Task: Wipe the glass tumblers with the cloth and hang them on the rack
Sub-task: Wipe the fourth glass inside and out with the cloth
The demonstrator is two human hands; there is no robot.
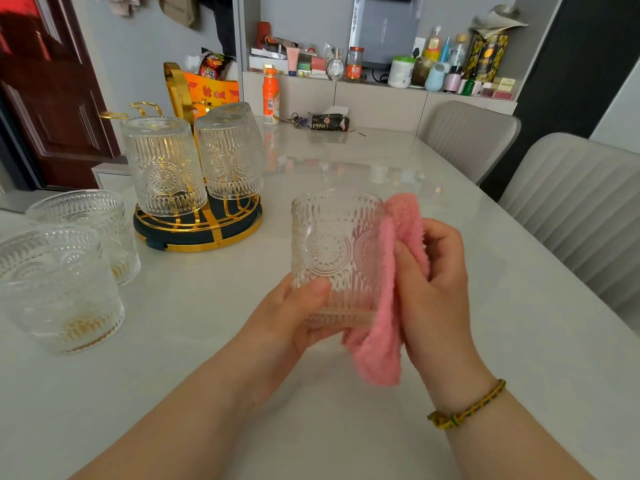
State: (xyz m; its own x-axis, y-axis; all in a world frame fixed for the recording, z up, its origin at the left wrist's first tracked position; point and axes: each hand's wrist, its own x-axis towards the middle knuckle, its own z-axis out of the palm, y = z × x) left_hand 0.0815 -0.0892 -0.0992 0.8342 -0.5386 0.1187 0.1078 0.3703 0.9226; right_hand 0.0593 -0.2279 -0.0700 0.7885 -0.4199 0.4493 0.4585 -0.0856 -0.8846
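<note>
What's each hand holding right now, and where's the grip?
Left hand grips the embossed glass tumbler low on its wall, near the base, thumb in front. Right hand holds the pink cloth against the tumbler's right side.

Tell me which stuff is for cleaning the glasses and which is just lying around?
For the job: held tumbler, pink cloth, gold rack, two hung tumblers and, two waiting tumblers and.
Just lying about: orange bottle, keys, tissue pack, red-lidded jar.

head view, facing forward and down, close over table [214,306], edges perhaps warped
</note>
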